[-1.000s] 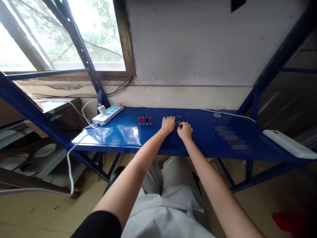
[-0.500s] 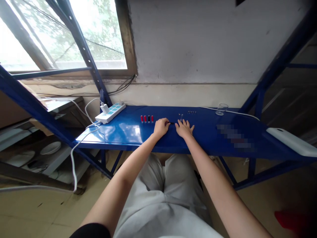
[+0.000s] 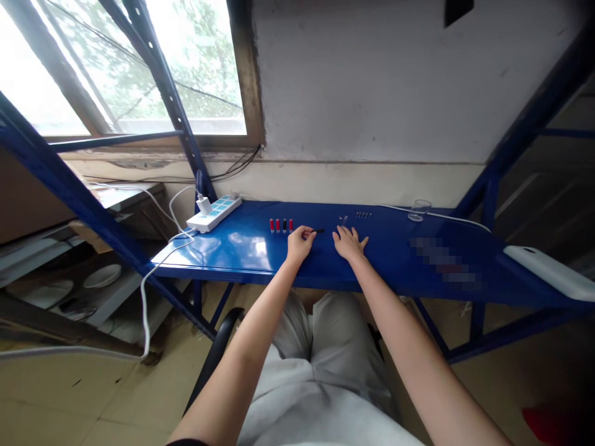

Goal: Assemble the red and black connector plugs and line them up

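Between the fingertips of my left hand [image 3: 301, 241] is a thin black stick-like piece [image 3: 318, 231], held just over the blue table [image 3: 242, 248]. My right hand [image 3: 349, 243] rests palm down with its fingers spread. Just beyond its fingertips lies a small clear tube-like piece [image 3: 344, 219]; whether the fingers touch it I cannot tell. To the left of my left hand, several small red and black cylinders [image 3: 277, 226] stand in a row. Several tiny pin-like pieces [image 3: 364, 215] are lined up farther back.
A clear glass [image 3: 419, 210] lies near the back right. A white power strip [image 3: 214, 214] with a plugged-in charger [image 3: 203, 204] occupies the left end. On the far right edge is a white flat object [image 3: 551, 272]. A white cable [image 3: 147, 310] hangs off the left side.
My left hand has turned slightly, and more of the black piece now shows at its fingertips. My right hand stays spread on the table. The whole view has shifted a little.
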A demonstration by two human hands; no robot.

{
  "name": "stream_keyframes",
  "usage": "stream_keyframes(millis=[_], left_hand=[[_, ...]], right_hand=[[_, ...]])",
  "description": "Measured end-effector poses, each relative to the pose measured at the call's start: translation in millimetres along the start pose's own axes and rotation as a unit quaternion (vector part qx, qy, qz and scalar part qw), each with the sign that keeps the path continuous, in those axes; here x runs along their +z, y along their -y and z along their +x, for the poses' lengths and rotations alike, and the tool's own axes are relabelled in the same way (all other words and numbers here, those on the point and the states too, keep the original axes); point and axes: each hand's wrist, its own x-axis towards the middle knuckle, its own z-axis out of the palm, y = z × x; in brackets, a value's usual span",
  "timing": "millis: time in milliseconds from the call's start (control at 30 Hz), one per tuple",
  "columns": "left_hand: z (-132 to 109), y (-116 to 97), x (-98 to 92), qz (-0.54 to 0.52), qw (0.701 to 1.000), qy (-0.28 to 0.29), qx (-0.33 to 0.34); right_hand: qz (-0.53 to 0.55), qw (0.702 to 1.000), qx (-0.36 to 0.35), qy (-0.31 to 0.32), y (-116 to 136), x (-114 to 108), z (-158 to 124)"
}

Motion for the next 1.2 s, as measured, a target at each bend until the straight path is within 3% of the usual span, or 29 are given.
stream_keyframes(millis=[167,300,467,667,867,1000,1200], left_hand=[[0.1,1.6,-0.5,-0.016,1.0,0.013,-0.01],[1.1,3.9,-0.4,-0.021,0.999,0.018,-0.025],[3.0,10.1,-0.8,-0.02,0.999,0.016,-0.036],[2.9,11.1,-1.1,-0.025,0.999,0.009,-0.037],[3.8,11.0,-0.9,-0.043,0.998,0.013,-0.047],[5.5,15.3,-0.2,-0.066,0.996,0.01,-0.051],[5.7,14.3,-1.1,-0.105,0.993,0.02,-0.059]], right_hand=[[0.126,0.973,-0.063,-0.184,-7.2,0.1,-6.2],[0.299,0.916,-0.117,-0.239,-13.6,-1.2,-7.4],[0.445,0.861,-0.164,-0.183,-11.2,-0.4,-7.3],[0.526,0.823,-0.178,-0.119,-3.4,-4.6,-12.4],[0.57,0.802,-0.162,-0.075,-1.9,-6.9,-12.4],[0.598,0.784,-0.138,-0.09,-4.1,-5.5,-9.7],[0.577,0.805,-0.124,-0.058,-7.5,-1.5,-5.8]])
